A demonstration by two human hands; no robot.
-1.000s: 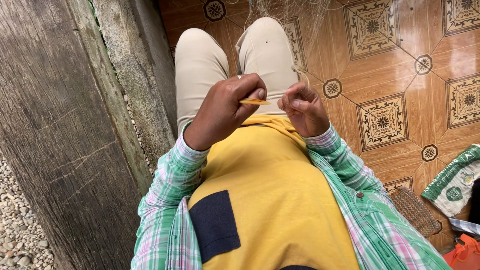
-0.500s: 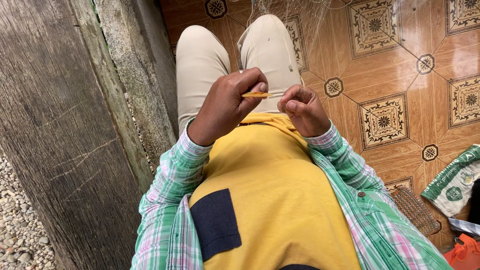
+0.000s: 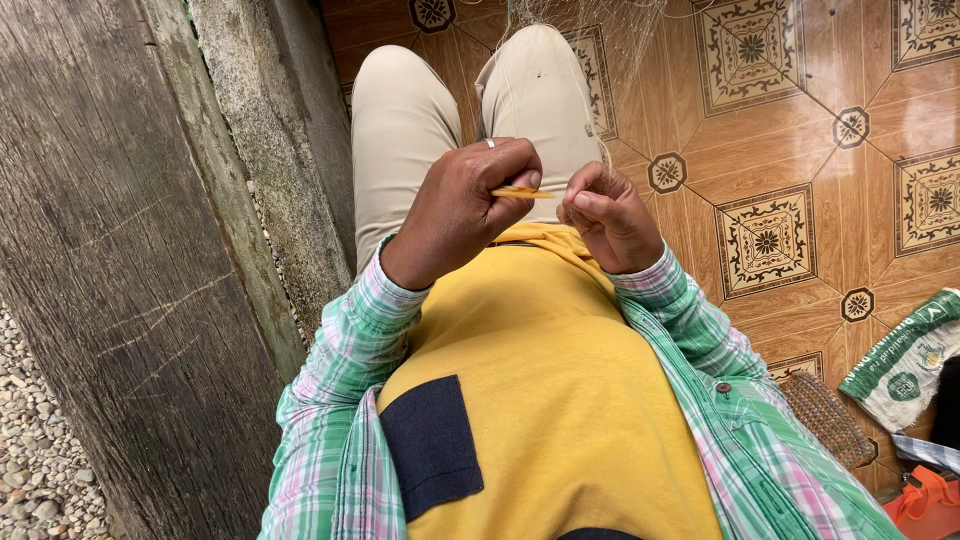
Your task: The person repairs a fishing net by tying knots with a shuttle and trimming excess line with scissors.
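Needle [image 3: 520, 192], thin and orange, lies near-horizontal, pinched between thumb and forefinger of the left hand [image 3: 460, 210]; its tip points right toward the right hand [image 3: 608, 215], whose fingers pinch fine netting [image 3: 590, 60] just beside it.

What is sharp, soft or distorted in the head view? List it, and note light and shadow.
Head view: even daylight, no glare; left hand, right hand and the orange needle are sharp; the fine net over the knees is faint; soft shadow under the hands; wide-angle lens bends the wooden post.
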